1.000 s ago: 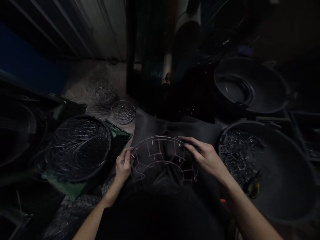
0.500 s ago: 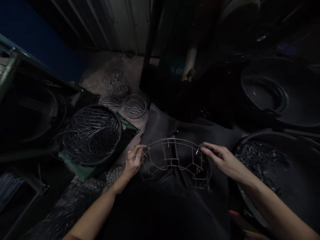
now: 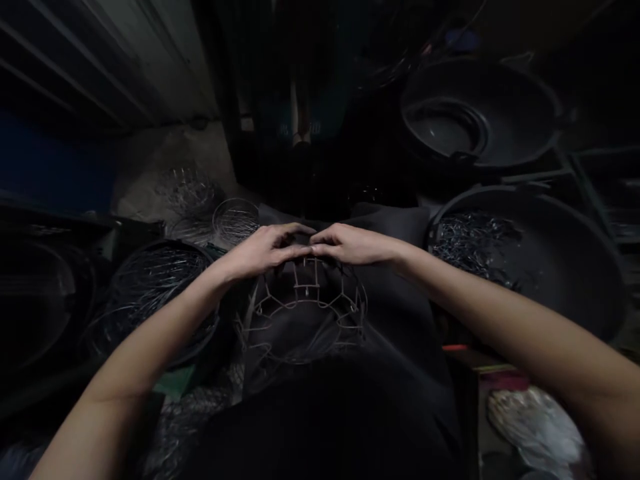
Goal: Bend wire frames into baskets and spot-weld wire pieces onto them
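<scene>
A round wire frame point(image 3: 306, 301) of bent metal rods rests over the dark apron on my lap. My left hand point(image 3: 273, 248) closes on its far rim, thumb and fingers pinched around the wire. Right beside it, my right hand point(image 3: 345, 243) pinches the same rim, and the fingertips of both hands meet in the middle. The stretch of rim under the fingers is hidden. Below the hands, the frame's inner ring and bent prongs show, a little blurred.
On the left stands a black tub point(image 3: 150, 293) full of wire pieces. A wire basket point(image 3: 236, 221) of rods sits on the floor near a wire pile point(image 3: 187, 193). To the right is a large dark basin point(image 3: 550, 267) with small metal parts point(image 3: 470, 243); another basin point(image 3: 525, 113) lies behind.
Both hands have come together at the middle of the wire frame's far rim from its two sides. My view has turned to the right.
</scene>
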Tool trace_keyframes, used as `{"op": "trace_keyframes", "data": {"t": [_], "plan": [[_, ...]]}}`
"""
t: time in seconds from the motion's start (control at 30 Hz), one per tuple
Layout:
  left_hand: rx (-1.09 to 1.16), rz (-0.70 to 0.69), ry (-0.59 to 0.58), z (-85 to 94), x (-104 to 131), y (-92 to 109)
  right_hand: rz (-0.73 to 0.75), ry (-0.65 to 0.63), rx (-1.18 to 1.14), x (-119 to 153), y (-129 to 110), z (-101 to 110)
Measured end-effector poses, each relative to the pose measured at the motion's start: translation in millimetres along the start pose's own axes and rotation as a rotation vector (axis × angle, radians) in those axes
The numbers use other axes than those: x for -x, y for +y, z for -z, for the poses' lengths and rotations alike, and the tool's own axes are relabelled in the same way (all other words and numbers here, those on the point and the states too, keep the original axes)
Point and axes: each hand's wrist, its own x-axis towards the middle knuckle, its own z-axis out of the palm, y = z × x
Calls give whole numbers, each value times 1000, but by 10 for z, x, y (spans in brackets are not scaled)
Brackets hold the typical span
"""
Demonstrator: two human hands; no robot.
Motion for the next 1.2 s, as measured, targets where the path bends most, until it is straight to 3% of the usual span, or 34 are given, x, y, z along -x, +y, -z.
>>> {"op": "trace_keyframes", "data": {"t": [0.1, 0.2, 0.27, 0.47, 0.7, 0.83, 0.93, 1.03, 1.2], "plan": [[34, -11, 19, -56, 50, -27, 27, 24, -83, 42, 4, 34], [80, 44, 120, -54, 171, -112, 36, 303, -140, 259, 74, -19], [90, 96, 135, -31, 245, -170, 16, 393, -156, 424, 150, -102], [26, 106, 177, 22, 368, -320, -17, 290, -183, 566, 310, -334], [-32, -5, 194, 1, 518, -355, -51, 18, -282, 626, 185, -264], [-73, -74, 194, -27, 638, -341, -86, -59, -331, 680, 111, -301], [-124, -112, 203, -46, 716, -367, -83, -51, -382, 666, 103, -347], [-107, -31, 262, -15, 728, -485, -62, -35, -429, 579, 147, -368], [252, 138, 457, 135, 576, -949, -66, 156, -611, 398, 401, -482]]}}
